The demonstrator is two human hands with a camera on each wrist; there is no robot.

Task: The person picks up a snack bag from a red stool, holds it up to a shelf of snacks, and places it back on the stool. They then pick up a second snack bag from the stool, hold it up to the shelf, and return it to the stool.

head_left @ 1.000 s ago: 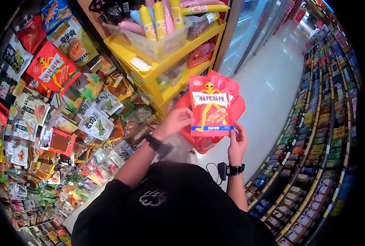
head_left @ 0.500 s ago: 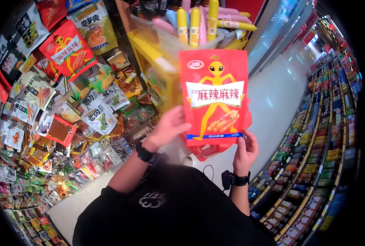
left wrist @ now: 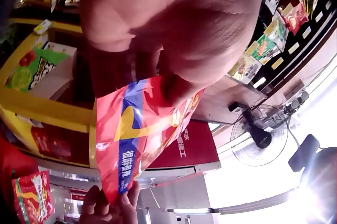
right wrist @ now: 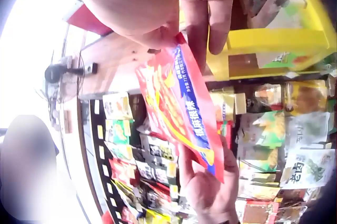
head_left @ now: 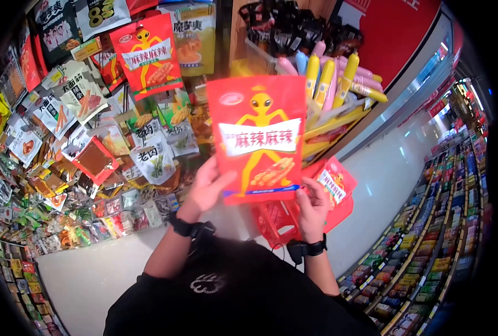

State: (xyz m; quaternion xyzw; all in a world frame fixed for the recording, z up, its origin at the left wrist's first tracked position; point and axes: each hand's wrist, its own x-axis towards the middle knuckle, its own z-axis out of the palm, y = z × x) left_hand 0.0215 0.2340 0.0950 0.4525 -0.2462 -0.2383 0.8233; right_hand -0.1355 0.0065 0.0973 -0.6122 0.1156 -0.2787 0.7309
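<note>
A red snack bag (head_left: 260,134) with a yellow alien figure and a blue bottom band stands upright in front of the chest in the head view. My left hand (head_left: 206,185) holds its lower left edge, thumb on the front and fingers behind. At the lower right corner my right hand (head_left: 314,208) pinches the bag between thumb and fingers. The right wrist view shows the bag's blue band running from the right hand (right wrist: 158,8) to the left hand (right wrist: 205,187). Beyond the right hand, another red snack bag (head_left: 334,182) lies at a red shopping basket (head_left: 275,220).
On the left, a rack (head_left: 148,151) is packed with hanging snack bags, including a similar red alien bag (head_left: 147,56). Behind the held bag, a yellow shelf stand (head_left: 338,131) bears a clear bin of yellow and pink sausages (head_left: 330,78). Shelves of bottles (head_left: 428,224) line the right side.
The held bag has come up nearer the head camera and moved left, away from above the basket. The view has turned toward the rack, and the other red bag at the basket now shows.
</note>
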